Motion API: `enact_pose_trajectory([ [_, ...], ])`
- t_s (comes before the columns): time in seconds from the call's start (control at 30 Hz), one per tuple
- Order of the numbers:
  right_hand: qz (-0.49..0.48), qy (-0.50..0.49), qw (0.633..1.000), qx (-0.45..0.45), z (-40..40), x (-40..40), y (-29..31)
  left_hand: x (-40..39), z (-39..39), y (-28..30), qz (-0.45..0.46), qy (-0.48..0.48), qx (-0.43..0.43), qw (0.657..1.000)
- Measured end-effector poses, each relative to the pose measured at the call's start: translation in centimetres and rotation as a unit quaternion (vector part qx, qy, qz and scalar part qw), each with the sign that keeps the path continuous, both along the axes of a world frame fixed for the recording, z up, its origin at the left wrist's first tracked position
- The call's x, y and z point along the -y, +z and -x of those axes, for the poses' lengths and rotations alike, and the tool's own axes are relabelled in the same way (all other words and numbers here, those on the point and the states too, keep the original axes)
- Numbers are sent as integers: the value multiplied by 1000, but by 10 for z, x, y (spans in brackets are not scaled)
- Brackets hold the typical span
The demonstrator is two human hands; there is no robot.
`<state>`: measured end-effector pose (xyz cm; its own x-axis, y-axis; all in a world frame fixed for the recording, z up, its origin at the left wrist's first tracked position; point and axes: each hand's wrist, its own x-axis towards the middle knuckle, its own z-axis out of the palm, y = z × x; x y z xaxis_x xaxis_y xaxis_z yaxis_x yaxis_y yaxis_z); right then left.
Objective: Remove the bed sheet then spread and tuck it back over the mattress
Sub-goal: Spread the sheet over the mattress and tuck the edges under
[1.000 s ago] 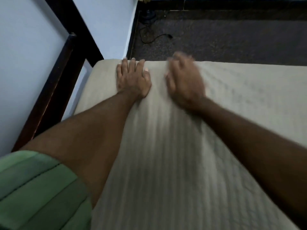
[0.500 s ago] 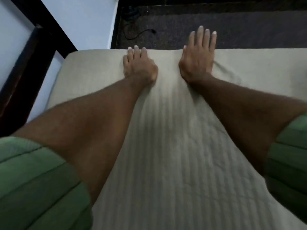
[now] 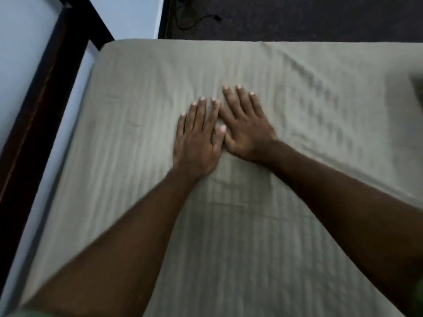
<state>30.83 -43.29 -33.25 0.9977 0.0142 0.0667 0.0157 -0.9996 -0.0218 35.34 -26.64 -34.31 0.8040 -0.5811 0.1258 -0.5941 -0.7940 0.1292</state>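
Across the top of the mattress (image 3: 98, 72), the pale striped bed sheet (image 3: 142, 138) is lying spread out, covering the whole surface that shows, from the rounded far-left corner down to the near edge of the view. Faint lengthwise stripes are running through the cloth. It is lying mostly flat on the left half, while a band of ripples and small creases (image 3: 320, 106) is running diagonally over the right half, from near the far edge toward the right. A long shallow fold is also crossing the sheet just nearer than the wrists.

In the middle of the sheet, both hands are resting palm down on the cloth, side by side and touching. The left hand (image 3: 196, 143) is lying flat with its fingers straight and close together, pointing toward the far edge. The right hand (image 3: 246, 131) is lying just beside it, fingers straight and slightly fanned, its thumb side meeting the left hand's thumb. Neither hand is pinching or gripping the cloth; both are pressing on it with flat, spread fingers. Both bare forearms are reaching in from the near corners of the view.

Along the left side of the mattress, a dark wooden bed frame (image 3: 39, 104) is running against a pale wall (image 3: 20, 42). Beyond the far edge, dark carpeted floor (image 3: 297, 17) is showing, with a black cable (image 3: 201, 18) lying on it near the wall.
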Motion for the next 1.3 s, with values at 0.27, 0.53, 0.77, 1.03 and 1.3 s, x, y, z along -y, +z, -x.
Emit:
enact_pose_trajectory([
  [0.27,-43,236,967,-82,132,-96,13,-114,184,20,37,74,-69,994],
  [0.53,-43,60,994,-75,143,-131,19,-145,196,19,70,131,-60,987],
  [0.77,-79,128,983,-104,271,-218,17,-218,312,24,-45,113,-75,990],
  [1.03,-105,235,957,-135,355,-238,27,-262,401,46,-89,143,-108,980],
  [1.3,-110,143,970,-163,439,-295,43,-296,453,59,-88,121,-126,981],
])
